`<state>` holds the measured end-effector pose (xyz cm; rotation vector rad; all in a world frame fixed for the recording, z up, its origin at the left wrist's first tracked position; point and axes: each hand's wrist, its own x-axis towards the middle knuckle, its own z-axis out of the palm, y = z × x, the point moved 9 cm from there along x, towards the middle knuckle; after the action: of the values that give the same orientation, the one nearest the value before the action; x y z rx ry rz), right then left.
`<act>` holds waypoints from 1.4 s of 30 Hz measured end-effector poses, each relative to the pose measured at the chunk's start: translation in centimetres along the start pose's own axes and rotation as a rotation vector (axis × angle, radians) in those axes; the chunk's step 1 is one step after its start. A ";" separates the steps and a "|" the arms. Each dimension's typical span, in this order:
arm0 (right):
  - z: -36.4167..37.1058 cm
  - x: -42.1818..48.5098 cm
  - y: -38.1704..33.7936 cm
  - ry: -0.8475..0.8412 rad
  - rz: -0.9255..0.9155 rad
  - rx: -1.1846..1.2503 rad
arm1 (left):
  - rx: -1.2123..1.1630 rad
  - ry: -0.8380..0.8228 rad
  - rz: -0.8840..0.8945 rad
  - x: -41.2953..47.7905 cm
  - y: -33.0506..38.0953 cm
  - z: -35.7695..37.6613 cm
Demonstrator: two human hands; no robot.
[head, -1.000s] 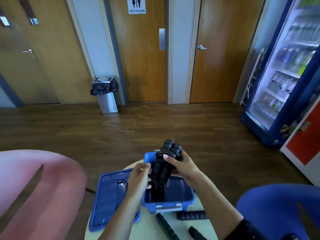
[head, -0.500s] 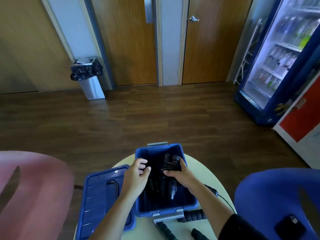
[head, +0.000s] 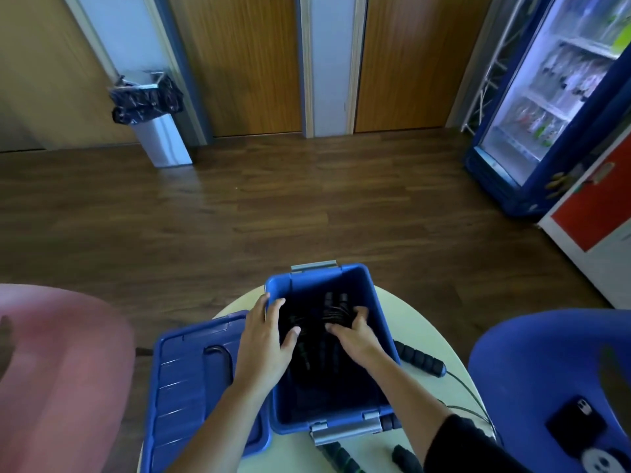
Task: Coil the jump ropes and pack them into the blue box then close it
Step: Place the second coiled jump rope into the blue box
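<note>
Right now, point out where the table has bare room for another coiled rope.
Best patch: the bare table right of the box, beyond the loose handle. A smaller gap lies at the near edge between the two handles. The lid fills the left; the left hand and right hand crowd the ropes in the box.

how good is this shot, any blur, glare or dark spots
Head view: the box interior is deep in shadow, so the black rope barely stands out; the pink chair at left is smeared; the fridge glares, washed out; the door frames bow from the wide lens.
</note>
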<state>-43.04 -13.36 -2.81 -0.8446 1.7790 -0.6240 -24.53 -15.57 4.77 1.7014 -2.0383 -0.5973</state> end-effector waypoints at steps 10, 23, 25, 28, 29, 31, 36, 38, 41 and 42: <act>0.3 0.1 -0.1 -0.012 -0.096 -0.125 | -0.019 0.042 0.091 -0.2 -0.7 0.9; 0.5 -1.9 -1.7 0.099 -0.398 -0.657 | -0.023 0.052 0.088 -0.3 -1.3 1.3; 0.7 -1.3 -1.2 0.068 -0.369 -0.677 | -0.021 0.047 0.089 -0.3 -1.2 1.3; 1.0 -0.6 -0.7 0.001 -0.312 -0.669 | -0.018 0.037 0.085 -0.4 -1.0 1.2; 1.0 -0.5 -0.7 -0.007 -0.309 -0.659 | -0.018 0.034 0.081 -0.5 -0.9 1.2; 0.9 -0.6 -0.8 -0.009 -0.318 -0.638 | -0.016 0.027 0.067 -0.6 -0.8 1.1; 0.8 -1.3 -0.7 -0.008 -0.351 -0.567 | -0.001 0.019 0.040 -1.5 -0.8 0.7; 0.6 -1.9 -0.7 -0.016 -0.348 -0.558 | -0.002 0.009 0.026 -2.1 -0.8 0.6; 0.1 -3.3 -0.9 -0.027 -0.350 -0.563 | -0.004 -0.007 0.026 -3.1 -0.4 0.2; -0.1 -4.1 -1.2 -0.027 -0.362 -0.566 | -0.005 -0.006 0.031 -3.5 -0.2 0.0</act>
<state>-41.94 -10.85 0.47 -1.5757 1.8159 -0.3261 -23.79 -12.19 4.55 1.6639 -2.0620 -0.5974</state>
